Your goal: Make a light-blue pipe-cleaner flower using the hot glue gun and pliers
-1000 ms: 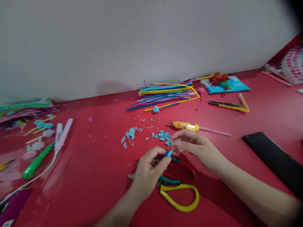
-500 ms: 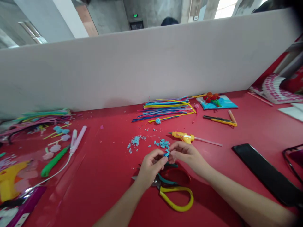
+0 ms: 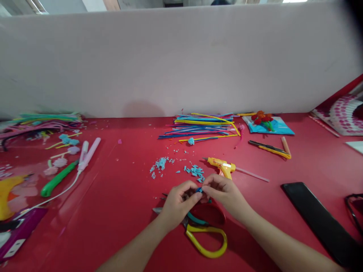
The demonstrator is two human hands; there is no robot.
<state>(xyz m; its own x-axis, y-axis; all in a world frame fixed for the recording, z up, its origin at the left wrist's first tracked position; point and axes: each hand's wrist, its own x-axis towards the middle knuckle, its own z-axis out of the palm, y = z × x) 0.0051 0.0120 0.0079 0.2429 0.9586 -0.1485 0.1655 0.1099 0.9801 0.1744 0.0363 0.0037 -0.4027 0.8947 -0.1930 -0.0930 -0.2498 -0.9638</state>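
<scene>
Between the fingertips of both hands is a small blue piece (image 3: 199, 189), mostly covered, so its exact kind does not show. My left hand (image 3: 181, 200) pinches it from the left. My right hand (image 3: 222, 189) meets it from the right with thumb and forefinger together. Under the hands lie scissors with yellow and red handles (image 3: 208, 253), and a teal-handled tool (image 3: 197, 219) partly hidden by my left hand. Just beyond the fingers is a pile of cut light blue bits (image 3: 195, 171). Finer blue scraps (image 3: 161, 164) are scattered to its left.
A yellow glue gun (image 3: 222, 165) with a clear stick lies beyond my right hand. Pipe cleaners (image 3: 201, 126) lie along the white partition (image 3: 170, 60). Tweezers (image 3: 269, 148) and a black phone-like slab (image 3: 317, 215) are at right. A green-handled tool (image 3: 59, 179) and pink curling iron (image 3: 89, 155) are left.
The view has tilted down, showing less of the room beyond the partition. Both hands stay together; the light blue bit that stuck up at the fingertips no longer shows, and darker blue is visible there.
</scene>
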